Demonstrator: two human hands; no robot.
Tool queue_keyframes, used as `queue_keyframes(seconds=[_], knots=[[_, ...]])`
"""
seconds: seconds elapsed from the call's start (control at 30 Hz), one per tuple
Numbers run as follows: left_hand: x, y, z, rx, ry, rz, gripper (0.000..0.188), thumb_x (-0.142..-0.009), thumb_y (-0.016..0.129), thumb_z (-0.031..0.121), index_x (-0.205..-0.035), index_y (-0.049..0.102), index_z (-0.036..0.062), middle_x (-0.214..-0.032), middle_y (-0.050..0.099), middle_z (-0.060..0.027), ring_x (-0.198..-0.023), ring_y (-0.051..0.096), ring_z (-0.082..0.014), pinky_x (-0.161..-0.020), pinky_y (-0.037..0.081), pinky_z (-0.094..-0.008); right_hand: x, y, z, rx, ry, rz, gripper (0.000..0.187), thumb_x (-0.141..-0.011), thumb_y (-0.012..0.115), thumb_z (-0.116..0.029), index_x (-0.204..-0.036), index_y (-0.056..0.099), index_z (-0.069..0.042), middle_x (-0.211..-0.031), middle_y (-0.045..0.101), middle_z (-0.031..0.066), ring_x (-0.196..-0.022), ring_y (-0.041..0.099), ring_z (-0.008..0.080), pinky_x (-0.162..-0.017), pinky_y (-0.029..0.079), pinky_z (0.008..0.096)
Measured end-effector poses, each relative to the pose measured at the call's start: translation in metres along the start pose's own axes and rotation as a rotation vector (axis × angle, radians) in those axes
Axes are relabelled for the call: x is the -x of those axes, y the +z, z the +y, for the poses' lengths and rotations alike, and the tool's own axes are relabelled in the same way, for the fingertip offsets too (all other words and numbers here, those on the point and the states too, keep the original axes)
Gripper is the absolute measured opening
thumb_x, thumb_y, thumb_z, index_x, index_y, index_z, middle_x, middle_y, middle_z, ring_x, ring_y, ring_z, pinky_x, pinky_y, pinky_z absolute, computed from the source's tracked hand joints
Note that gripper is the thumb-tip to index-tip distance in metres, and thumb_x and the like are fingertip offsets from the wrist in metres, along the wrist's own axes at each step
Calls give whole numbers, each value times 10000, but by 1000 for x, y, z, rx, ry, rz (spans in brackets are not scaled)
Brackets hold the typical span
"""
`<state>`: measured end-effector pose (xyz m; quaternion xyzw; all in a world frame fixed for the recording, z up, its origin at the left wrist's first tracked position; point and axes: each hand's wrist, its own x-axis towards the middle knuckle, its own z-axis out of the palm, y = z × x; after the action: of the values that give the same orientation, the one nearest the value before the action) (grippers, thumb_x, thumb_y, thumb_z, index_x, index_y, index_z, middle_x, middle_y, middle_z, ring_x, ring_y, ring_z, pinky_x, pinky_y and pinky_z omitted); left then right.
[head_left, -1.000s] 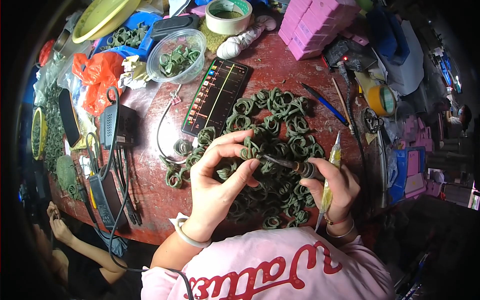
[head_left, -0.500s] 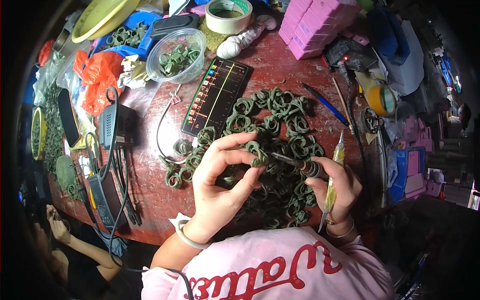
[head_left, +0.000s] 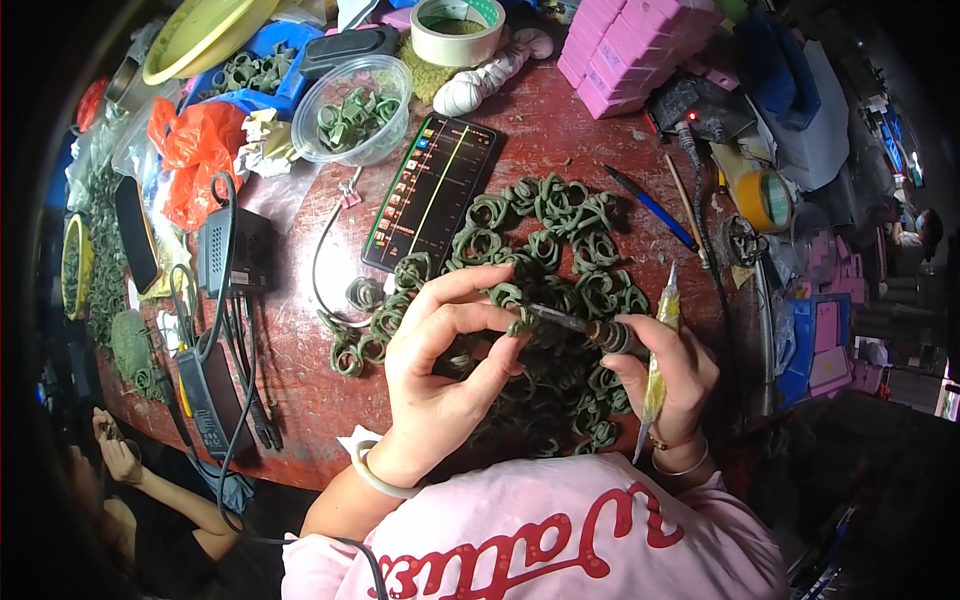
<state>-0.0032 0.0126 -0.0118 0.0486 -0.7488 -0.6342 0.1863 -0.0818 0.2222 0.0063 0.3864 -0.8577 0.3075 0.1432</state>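
My left hand [head_left: 440,355] pinches a dark green ring [head_left: 507,296] between thumb and fingertips. In my right hand [head_left: 675,375] is a soldering-iron-like pen [head_left: 618,337] with a dark metal tip, which points left and reaches the ring. A slim pointed tool with a yellow-wrapped grip [head_left: 658,385] is also tucked in the right hand, standing up between the fingers. Under and beyond both hands spreads a pile of similar green rings [head_left: 560,205], partly hidden by the hands.
A phone [head_left: 432,190] with a lit screen lies beyond the pile, near a clear tub [head_left: 310,135] of green pieces. At right are a blue pen [head_left: 650,208] and yellow tape [head_left: 763,200]. Pink blocks [head_left: 635,50] stand behind. Another person's hand [head_left: 118,450] shows lower left.
The right hand has shifted slightly left, bringing the pen's tip further into the ring. The yellow-wrapped tool has shifted along with it. The left hand stays nearly still.
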Motion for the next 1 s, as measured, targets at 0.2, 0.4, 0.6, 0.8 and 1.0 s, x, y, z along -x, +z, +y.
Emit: queue_keyframes(seconds=[0.2, 0.4, 0.6, 0.8, 1.0], knots=[[0, 1, 2, 23, -14, 5, 115, -801, 654, -98, -897, 633, -36, -1244, 546, -169, -946, 593, -139, -636, 607, -236, 0, 1, 0, -18, 11, -1, 356, -735, 821, -231, -988, 675, -27, -781, 649, 67, -621, 598, 235, -545, 488, 332], [0, 1, 2, 31, -9, 4, 111, -802, 657, -98, -892, 633, -38, -1245, 546, -171, -947, 594, -138, -641, 605, -234, 0, 1, 1, -24, 19, -1, 358, -736, 821, -230, -992, 674, -27, -784, 647, 67, -622, 600, 235, -543, 488, 332], [0, 5, 2, 41, -13, 75, 152, -754, 688, -72, -882, 648, 2, -1196, 605, -161, -868, 648, -164, -701, 527, -252, 1, 1, 1, -22, 17, 3, 364, -734, 823, -233, -992, 674, -25, -787, 650, 63, -620, 601, 231, -544, 488, 329], [1, 6, 2, 45, -23, 85, 148, -755, 687, -69, -878, 646, 2, -1191, 607, -160, -851, 642, -159, -705, 524, -254, 1, 1, 1, -21, 19, 3, 363, -736, 822, -237, -990, 674, -24, -788, 650, 63, -620, 601, 230, -544, 489, 328], [0, 4, 2, 13, -4, 85, 150, -751, 690, -69, -875, 645, 2, -1189, 608, -157, -841, 633, -157, -704, 515, -253, 1, 1, 1, -17, 13, 3, 361, -739, 820, -243, -985, 674, -22, -786, 650, 65, -628, 604, 235, -552, 492, 329]])
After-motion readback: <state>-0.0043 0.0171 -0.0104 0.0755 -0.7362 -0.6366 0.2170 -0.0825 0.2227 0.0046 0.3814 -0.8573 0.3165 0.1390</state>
